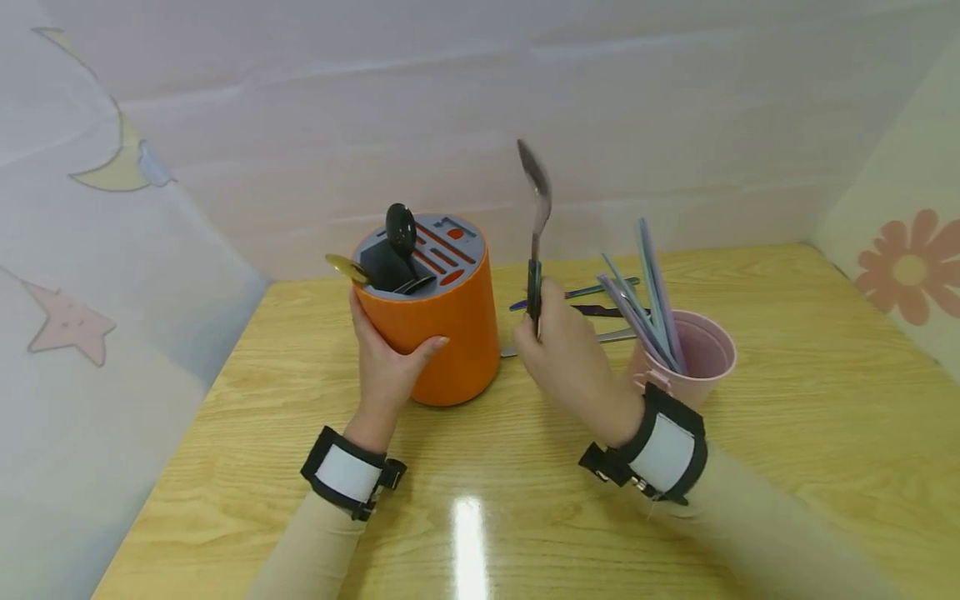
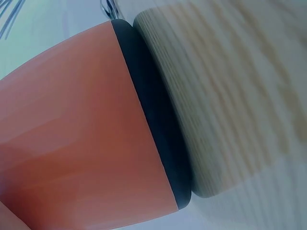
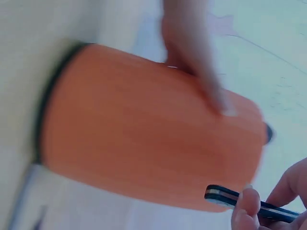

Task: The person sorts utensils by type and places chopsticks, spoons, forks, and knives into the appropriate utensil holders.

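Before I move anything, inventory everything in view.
Holder: one, orange, on table
Dark utensil: at least one, black, in holder
Gold utensil: one, gold, holder's left edge
Spoon: one, silver with dark handle, in right hand
Cup: one, pink, right of holder
Slim pieces: several, pastel, in cup
Loose utensils: at least three, purple-blue, dark, silver, on table
Table: one, yellow wood, beneath everything
Wall covering: count unclear, pale with printed motifs, around table
Straps: two, black-and-white, at wrists
Sleeves: two, beige, forearms
Left hand: one, bare, on holder
Right hand: one, bare, gripping spoon

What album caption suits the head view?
Left hand gripping an orange container, right hand holding a black-handled utensil upright.
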A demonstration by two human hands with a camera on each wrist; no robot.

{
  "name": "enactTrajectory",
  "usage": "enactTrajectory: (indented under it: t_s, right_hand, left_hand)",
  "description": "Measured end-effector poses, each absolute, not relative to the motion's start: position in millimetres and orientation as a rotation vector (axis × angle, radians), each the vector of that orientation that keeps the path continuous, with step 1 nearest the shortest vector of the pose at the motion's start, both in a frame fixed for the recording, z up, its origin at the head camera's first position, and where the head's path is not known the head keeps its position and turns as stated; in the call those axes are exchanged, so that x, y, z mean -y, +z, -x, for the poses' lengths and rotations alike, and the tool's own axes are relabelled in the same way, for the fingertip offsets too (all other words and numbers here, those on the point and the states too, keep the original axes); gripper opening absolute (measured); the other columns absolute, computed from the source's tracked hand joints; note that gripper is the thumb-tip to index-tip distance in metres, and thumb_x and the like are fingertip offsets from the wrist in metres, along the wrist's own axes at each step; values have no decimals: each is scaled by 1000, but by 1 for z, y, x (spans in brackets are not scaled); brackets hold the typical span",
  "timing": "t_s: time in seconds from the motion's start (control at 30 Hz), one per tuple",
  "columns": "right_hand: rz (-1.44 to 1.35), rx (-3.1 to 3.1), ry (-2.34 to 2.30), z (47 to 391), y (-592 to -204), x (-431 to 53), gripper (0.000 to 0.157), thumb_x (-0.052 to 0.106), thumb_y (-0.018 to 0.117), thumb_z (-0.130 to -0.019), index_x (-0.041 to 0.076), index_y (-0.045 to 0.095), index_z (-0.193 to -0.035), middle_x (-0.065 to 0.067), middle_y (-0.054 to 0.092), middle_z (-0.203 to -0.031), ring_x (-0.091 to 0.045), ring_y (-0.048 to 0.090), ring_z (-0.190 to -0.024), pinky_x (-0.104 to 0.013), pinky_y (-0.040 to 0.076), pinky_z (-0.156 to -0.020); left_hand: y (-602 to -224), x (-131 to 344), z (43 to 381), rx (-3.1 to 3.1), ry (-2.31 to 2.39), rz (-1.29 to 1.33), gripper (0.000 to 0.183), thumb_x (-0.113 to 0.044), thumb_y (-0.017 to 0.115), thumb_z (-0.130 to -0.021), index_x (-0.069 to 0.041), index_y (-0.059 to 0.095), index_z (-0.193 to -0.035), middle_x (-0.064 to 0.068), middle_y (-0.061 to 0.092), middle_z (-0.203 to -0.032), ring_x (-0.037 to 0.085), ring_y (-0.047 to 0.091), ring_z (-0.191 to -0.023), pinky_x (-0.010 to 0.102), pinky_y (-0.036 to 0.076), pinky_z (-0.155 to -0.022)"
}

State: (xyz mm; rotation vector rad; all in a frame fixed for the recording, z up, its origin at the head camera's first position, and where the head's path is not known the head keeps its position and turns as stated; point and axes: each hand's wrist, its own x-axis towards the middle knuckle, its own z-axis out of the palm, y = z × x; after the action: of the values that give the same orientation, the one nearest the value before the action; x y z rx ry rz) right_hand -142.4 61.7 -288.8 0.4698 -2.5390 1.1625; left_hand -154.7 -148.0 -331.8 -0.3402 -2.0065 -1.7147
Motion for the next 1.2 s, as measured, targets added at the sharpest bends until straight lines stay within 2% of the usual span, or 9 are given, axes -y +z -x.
enactTrajectory:
  t_s: [0.17,0.33,0.43,0.7,0.83,0.87,0.93,1.1,1.2]
  right_hand:
    - [-649,2316,1268,149,-252,-49,20,9,46,-99,-3,49,-115,-5,44,-61,-18,36,-45,-31,31,-42]
    - [-850,2157,1463,163,-224,-32,20,9,44,-104,-6,49,-115,-14,51,-78,-25,51,-59,-31,44,-55]
    - [-904,2098,1540,173,-220,-21,18,8,44,-104,-7,50,-112,-19,55,-85,-29,57,-68,-30,47,-62]
    - [-897,2228,1537,187,-224,-5,20,14,44,-105,-3,55,-107,-10,49,-78,-22,46,-69,-30,41,-61]
    - [-851,2408,1458,191,-223,2,22,18,44,-105,0,56,-101,-12,55,-84,-24,51,-79,-32,43,-70]
    - [-839,2469,1397,192,-223,5,23,19,44,-105,1,57,-102,-12,58,-88,-24,54,-84,-33,44,-77]
    - [-821,2562,1262,192,-224,8,22,21,44,-105,3,57,-105,-9,60,-93,-23,55,-93,-36,40,-91]
    - [-753,2614,1125,190,-225,13,23,19,44,-103,5,60,-112,-6,59,-89,-23,56,-99,-41,27,-106]
    - [-720,2615,1130,189,-226,15,27,17,45,-103,4,61,-120,-6,65,-107,-23,54,-112,-42,19,-113]
  left_hand:
    - [-330,147,154,2031,-1688,332,134,-68,72,-63,-2,-3,-153,19,23,-152,30,33,-133,45,28,-110]
    - [-330,145,154,2043,-1667,344,132,-66,71,-65,0,-3,-152,22,22,-151,32,32,-132,46,28,-111]
    - [-330,144,155,2049,-1654,342,132,-67,71,-65,0,-3,-152,22,22,-151,32,32,-132,45,27,-111]
    - [-329,143,155,2042,-1626,373,131,-66,70,-67,2,-3,-151,24,22,-150,34,34,-131,45,28,-111]
    - [-331,144,154,2083,-1627,331,133,-68,68,-65,1,-5,-151,22,19,-152,33,32,-133,44,26,-112]
    - [-332,145,155,2091,-1628,322,134,-69,68,-65,1,-6,-151,22,19,-153,32,32,-133,44,26,-112]
    - [-337,147,157,2098,-1629,310,136,-71,69,-63,0,-6,-151,20,17,-154,32,31,-134,44,25,-113]
    - [-355,153,171,2089,-1612,318,135,-70,71,-63,-9,-8,-153,12,17,-156,27,31,-135,42,25,-113]
    - [-360,155,175,2087,-1602,317,132,-69,71,-64,-13,-8,-154,7,17,-156,22,31,-136,39,25,-113]
